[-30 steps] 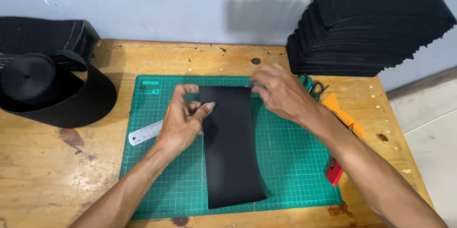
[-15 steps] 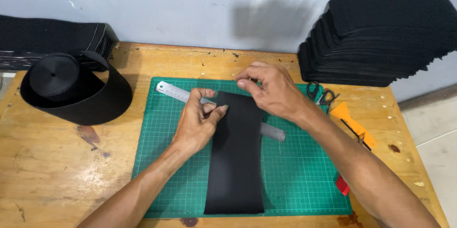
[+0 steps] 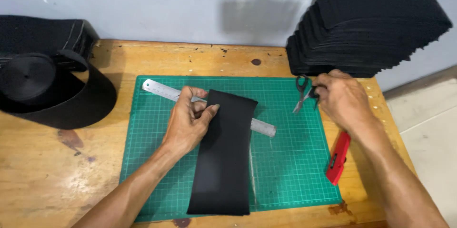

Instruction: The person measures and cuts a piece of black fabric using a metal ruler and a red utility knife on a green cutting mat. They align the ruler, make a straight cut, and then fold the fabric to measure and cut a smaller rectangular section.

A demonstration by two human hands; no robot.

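A long black fabric strip (image 3: 223,161) lies lengthwise on a green cutting mat (image 3: 290,161). A steel ruler (image 3: 157,88) runs slantwise under the strip's far end. My left hand (image 3: 188,123) presses on the strip's upper left edge, fingers over the ruler. At the mat's right side my right hand (image 3: 340,98) grips the handles of black scissors (image 3: 301,95), whose blades point down toward the mat.
A tall stack of black fabric pieces (image 3: 366,23) fills the back right corner. A roll of black webbing (image 3: 43,90) sits at the left. A red utility knife (image 3: 338,159) lies by the mat's right edge. The wooden table (image 3: 57,175) ends at the right.
The ruler was slid under the strip's far end. My right hand left the strip, moved right and took hold of the scissors. The left hand stayed on the strip.
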